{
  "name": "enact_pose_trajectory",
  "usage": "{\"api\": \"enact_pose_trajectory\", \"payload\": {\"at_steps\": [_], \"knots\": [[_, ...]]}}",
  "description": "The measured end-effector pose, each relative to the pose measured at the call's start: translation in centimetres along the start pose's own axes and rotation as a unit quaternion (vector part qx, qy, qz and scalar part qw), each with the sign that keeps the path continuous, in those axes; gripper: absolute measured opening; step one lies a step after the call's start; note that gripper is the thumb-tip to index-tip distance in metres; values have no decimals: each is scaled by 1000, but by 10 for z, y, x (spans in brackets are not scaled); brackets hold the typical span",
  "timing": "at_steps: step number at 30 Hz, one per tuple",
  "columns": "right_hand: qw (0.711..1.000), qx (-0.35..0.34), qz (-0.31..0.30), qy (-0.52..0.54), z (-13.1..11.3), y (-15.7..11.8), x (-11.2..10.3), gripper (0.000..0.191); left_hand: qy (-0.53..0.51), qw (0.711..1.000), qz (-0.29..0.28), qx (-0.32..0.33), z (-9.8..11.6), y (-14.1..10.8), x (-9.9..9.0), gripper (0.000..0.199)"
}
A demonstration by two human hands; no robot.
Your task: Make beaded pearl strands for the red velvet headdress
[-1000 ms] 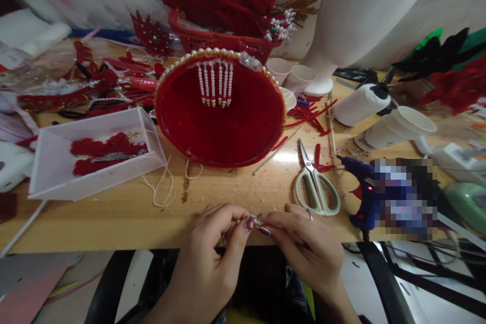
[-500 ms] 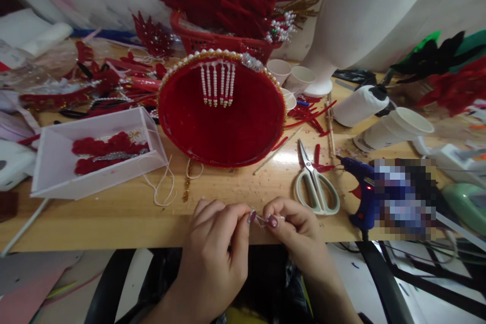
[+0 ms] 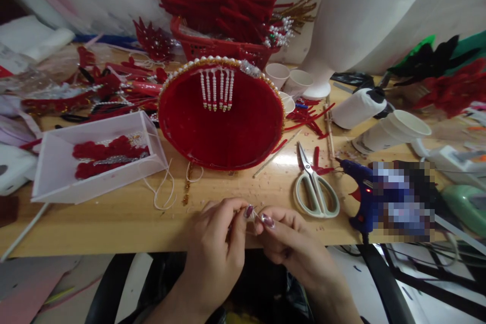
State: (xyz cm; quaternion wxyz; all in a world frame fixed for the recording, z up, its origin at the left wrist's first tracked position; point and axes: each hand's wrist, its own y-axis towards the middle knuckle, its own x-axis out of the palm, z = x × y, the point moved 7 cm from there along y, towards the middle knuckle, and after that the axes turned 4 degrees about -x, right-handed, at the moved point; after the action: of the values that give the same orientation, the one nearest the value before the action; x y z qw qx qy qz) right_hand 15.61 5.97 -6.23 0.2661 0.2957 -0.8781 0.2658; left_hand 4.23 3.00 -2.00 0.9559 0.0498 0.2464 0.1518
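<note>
At the table's front edge my left hand (image 3: 218, 243) pinches a thin whitish thread (image 3: 253, 214) between thumb and forefinger. My right hand (image 3: 292, 238) is closed on the same thread just beside it, thumb and fingertips pressed together. The thread is small, and its ends are hidden by the fingers. Beyond both hands stands a red round piece (image 3: 224, 131), its open side facing me, edged with pearls and gold trim. Several short pearl strands (image 3: 217, 90) hang inside its upper rim. Scissors (image 3: 313, 187) lie partly open to the right.
A white box (image 3: 94, 190) with red pieces stands at left, near loose white cord (image 3: 163, 192). A blue glue gun (image 3: 359, 177) and paper cups (image 3: 402, 126) are at right. Behind are a red basket (image 3: 224, 50) and a white mannequin form (image 3: 353, 20).
My hands have drawn closer together, and my right hand has turned and shifted slightly left. The view has tilted slightly, so the table items appear a little lower.
</note>
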Motion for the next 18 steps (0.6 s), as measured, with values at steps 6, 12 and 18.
{"api": "enact_pose_trajectory", "payload": {"at_steps": [6, 12, 18], "knots": [[1000, -7, 26, -10, 6, -1, 2, 29, -210, 952, -81, -210, -22, -9, 18, 22], [999, 11, 0, -47, 10, -2, 5, 33, -350, 884, -86, -297, -34, -16, 27, 40], [997, 4, -4, -76, 11, -2, 9, 37, -385, 870, -128, -279, -27, -14, 27, 45]]}}
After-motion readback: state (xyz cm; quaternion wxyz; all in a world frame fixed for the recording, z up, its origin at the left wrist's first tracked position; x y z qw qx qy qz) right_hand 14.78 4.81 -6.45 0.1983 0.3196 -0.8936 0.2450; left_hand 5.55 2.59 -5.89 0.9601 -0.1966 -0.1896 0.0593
